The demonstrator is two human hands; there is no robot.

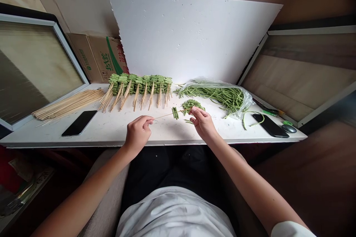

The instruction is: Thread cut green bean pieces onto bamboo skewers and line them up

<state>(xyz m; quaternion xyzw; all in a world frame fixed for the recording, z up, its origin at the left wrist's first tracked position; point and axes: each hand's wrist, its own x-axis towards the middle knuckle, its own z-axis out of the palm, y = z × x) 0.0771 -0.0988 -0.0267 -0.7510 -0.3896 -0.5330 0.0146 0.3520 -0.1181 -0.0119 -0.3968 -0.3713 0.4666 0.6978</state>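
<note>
My left hand [138, 133] pinches one end of a thin wooden skewer [163, 116], held level above the white table [167, 137]. A few short green bean pieces [175, 113] are threaded on the skewer, side by side. At the skewer's other end, my right hand [202, 121] is closed, thumb against fingers; what lies between its fingertips is too small to make out. Just behind the right hand lies a pile of cut bean pieces [191, 104]. Behind and to the left, several filled bean skewers [141, 85] are stacked in a row, sticks toward me.
Bare skewers [69, 105] lie at the left beside a phone [79, 123]. Long beans [222, 95] spill from a clear plastic bag at the right. Another phone [270, 125] and a dark rounded object [289, 129] are near the right edge. A white board [189, 37] stands behind.
</note>
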